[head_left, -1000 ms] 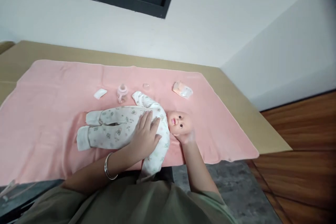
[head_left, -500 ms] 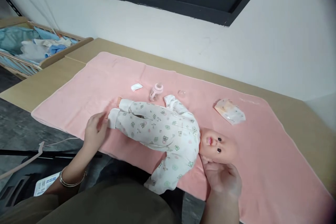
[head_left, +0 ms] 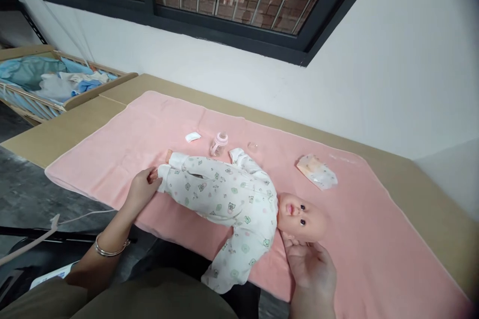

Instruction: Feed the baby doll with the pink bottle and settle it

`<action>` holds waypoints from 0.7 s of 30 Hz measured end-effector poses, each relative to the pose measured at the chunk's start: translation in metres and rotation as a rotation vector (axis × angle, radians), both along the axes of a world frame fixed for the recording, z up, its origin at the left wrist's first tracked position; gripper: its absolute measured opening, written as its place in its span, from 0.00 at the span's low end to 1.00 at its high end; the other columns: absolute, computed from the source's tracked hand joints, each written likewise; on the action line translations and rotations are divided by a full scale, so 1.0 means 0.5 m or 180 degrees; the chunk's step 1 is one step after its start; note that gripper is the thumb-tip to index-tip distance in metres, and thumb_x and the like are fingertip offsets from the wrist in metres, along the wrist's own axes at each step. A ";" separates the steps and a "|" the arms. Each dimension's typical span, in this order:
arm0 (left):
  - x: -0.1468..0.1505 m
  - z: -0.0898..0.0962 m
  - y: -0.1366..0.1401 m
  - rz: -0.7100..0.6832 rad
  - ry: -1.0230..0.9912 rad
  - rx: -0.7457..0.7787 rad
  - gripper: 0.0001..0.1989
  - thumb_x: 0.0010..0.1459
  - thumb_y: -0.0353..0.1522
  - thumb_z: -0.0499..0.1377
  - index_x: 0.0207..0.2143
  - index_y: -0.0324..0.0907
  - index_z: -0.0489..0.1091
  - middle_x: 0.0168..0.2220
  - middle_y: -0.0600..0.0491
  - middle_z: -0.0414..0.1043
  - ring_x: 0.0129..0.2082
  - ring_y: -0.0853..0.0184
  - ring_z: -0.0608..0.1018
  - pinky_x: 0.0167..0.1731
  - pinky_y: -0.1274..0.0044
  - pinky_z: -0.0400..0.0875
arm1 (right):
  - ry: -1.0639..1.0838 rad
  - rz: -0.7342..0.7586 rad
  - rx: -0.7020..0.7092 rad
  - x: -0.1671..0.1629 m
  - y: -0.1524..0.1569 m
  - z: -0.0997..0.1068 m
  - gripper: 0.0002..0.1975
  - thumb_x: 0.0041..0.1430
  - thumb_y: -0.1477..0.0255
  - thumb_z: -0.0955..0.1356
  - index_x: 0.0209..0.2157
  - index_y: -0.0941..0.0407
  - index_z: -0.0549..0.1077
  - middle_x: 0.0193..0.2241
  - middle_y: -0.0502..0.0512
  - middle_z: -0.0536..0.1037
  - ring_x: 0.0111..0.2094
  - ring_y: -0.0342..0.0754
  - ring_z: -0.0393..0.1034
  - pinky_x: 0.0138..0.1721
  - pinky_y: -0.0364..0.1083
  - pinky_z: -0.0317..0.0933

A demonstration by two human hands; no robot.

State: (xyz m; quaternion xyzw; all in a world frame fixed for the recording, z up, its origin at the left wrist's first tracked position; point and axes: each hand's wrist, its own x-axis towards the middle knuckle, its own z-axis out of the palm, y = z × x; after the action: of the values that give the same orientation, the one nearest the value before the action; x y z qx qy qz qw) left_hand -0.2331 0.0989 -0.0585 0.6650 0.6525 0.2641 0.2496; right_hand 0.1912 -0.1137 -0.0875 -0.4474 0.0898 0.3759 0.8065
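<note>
Left hand [head_left: 142,190] has shifted from the chest of the doll [head_left: 220,192] to its foot, fingers part-curled (can't tell if gripping). Right hand [head_left: 311,265], half-open, cups its head. Doll's face-up on the pink blanket [head_left: 374,244], now handled at both ends.

Some fingers of the right hand [head_left: 312,269] are partly hidden by the doll's head [head_left: 301,217]; the left hand [head_left: 142,192] covers much of the near foot [head_left: 153,174], its grip unclear; the crib [head_left: 100,91] runs off the left edge, the window [head_left: 187,24] off the top; print on the packet [head_left: 317,172] is too small to read
</note>
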 end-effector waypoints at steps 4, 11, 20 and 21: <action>0.003 -0.004 0.007 -0.0169 0.0221 0.0122 0.19 0.52 0.41 0.56 0.42 0.39 0.75 0.37 0.45 0.78 0.38 0.56 0.77 0.39 0.68 0.71 | -0.0110 0.0027 -0.0004 0.002 -0.003 -0.004 0.13 0.50 0.73 0.63 0.37 0.57 0.75 0.41 0.59 0.80 0.45 0.52 0.76 0.33 0.53 0.77; 0.000 -0.005 0.001 -0.0172 -0.0155 -0.0030 0.18 0.51 0.40 0.61 0.44 0.41 0.71 0.37 0.49 0.76 0.39 0.58 0.77 0.40 0.68 0.72 | -0.0198 -0.0063 0.0013 -0.003 -0.006 -0.002 0.15 0.50 0.73 0.64 0.40 0.58 0.75 0.45 0.61 0.79 0.51 0.54 0.74 0.38 0.56 0.78; 0.040 -0.003 -0.041 0.0271 0.0253 0.0235 0.35 0.54 0.41 0.63 0.61 0.36 0.60 0.54 0.35 0.67 0.56 0.44 0.69 0.53 0.54 0.66 | -0.0252 -0.0106 0.0036 -0.005 -0.008 -0.002 0.13 0.48 0.73 0.65 0.37 0.58 0.75 0.46 0.61 0.79 0.52 0.55 0.73 0.39 0.56 0.77; 0.050 -0.002 -0.050 0.0426 0.0357 0.0331 0.33 0.55 0.41 0.62 0.60 0.35 0.62 0.53 0.35 0.66 0.56 0.43 0.68 0.53 0.53 0.65 | -0.0258 -0.0118 0.0023 -0.006 -0.008 -0.002 0.14 0.48 0.73 0.65 0.37 0.58 0.75 0.45 0.61 0.79 0.52 0.55 0.74 0.38 0.55 0.77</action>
State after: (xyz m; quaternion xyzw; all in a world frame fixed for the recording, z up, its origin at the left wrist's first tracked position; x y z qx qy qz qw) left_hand -0.2081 0.0738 -0.0595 0.6457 0.6938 0.2761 0.1596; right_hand 0.1882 -0.1175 -0.0885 -0.4576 0.0640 0.3428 0.8179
